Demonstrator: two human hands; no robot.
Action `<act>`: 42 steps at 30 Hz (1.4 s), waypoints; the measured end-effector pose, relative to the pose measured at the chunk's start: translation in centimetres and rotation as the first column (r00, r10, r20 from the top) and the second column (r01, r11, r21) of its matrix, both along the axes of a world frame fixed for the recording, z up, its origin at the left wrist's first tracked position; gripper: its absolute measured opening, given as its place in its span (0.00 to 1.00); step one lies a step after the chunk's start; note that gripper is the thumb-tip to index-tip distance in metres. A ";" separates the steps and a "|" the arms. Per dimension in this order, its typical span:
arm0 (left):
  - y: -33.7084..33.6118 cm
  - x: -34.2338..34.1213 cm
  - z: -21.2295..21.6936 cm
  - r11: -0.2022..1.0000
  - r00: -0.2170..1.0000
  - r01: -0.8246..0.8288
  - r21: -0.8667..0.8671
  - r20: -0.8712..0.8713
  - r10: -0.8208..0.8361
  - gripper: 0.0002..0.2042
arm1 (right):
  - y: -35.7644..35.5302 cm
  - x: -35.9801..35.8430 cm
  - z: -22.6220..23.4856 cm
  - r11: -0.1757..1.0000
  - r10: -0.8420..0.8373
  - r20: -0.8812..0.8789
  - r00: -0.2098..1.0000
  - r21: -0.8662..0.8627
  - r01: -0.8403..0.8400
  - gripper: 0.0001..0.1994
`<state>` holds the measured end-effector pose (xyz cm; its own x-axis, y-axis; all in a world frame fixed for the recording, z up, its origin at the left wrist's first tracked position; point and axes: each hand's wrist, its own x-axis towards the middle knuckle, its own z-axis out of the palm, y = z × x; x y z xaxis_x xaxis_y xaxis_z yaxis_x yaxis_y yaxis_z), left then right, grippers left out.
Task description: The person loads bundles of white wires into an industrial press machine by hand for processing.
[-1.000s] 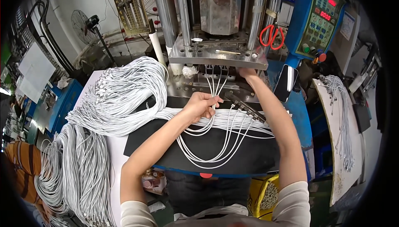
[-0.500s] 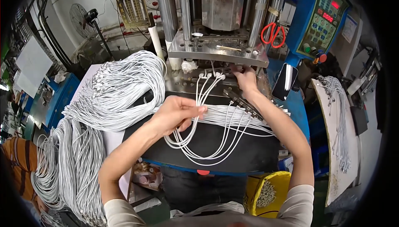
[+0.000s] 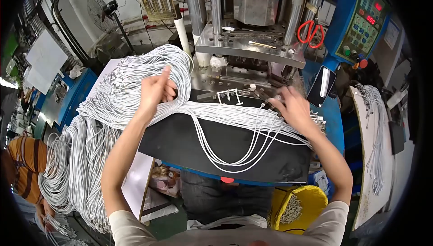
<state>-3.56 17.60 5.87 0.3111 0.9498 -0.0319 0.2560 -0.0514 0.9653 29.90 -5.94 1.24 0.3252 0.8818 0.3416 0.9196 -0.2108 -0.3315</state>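
At the far left edge a person in an orange striped shirt (image 3: 22, 169) stands beside the work place. Next to this person a big heap of white cables (image 3: 85, 156) hangs down from the left side of the surface and spreads up over it toward the machine. The left hand (image 3: 155, 90) is raised over the top of this heap, its fingers curled loosely and the thumb pointing up; it seems to hold some of the cables, but I cannot tell this for sure. In the middle a black mat (image 3: 189, 142) covers the surface, and a smaller group of white cables (image 3: 234, 142) lies across it in loops, with white plug ends (image 3: 228, 95) at the far edge near the metal press (image 3: 246, 43). To the right, the right hand (image 3: 295, 108) rests on these cables, fingers spread and mostly open, pressing on them near a row of connectors; it grips nothing that I can see. Farther right are red scissors (image 3: 310, 32) hanging on the machine, a blue control panel (image 3: 365, 20), and one more bundle of white cables (image 3: 376, 124) on a board. Near, under the surface, stands a yellow bin (image 3: 297, 205).
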 end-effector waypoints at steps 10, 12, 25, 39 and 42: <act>-16.3 14.5 -7.2 0.241 0.683 0.660 0.712 -0.435 -0.587 0.18 | -3.6 4.4 -1.9 0.997 -0.041 -0.426 0.904 -0.072 0.011 0.21; -16.9 13.0 -7.8 0.195 0.686 0.662 0.724 -0.481 -0.546 0.16 | -2.7 5.7 -0.8 0.992 -0.072 -0.513 0.855 -0.126 0.007 0.21; -5.1 20.6 -5.4 0.363 0.789 0.614 0.701 -0.556 -0.261 0.11 | 21.5 18.5 -12.2 0.744 0.588 -0.527 0.613 0.650 -0.155 0.17; 0.9 20.8 -4.1 0.672 0.687 0.721 0.169 -0.299 -0.662 0.33 | 16.5 12.0 -5.3 0.995 -0.053 0.162 0.985 0.094 0.038 0.19; -0.3 18.9 -3.1 0.602 0.669 0.727 0.331 -0.542 -0.509 0.43 | 10.4 7.8 -3.8 0.988 0.023 0.309 0.951 0.136 -0.069 0.18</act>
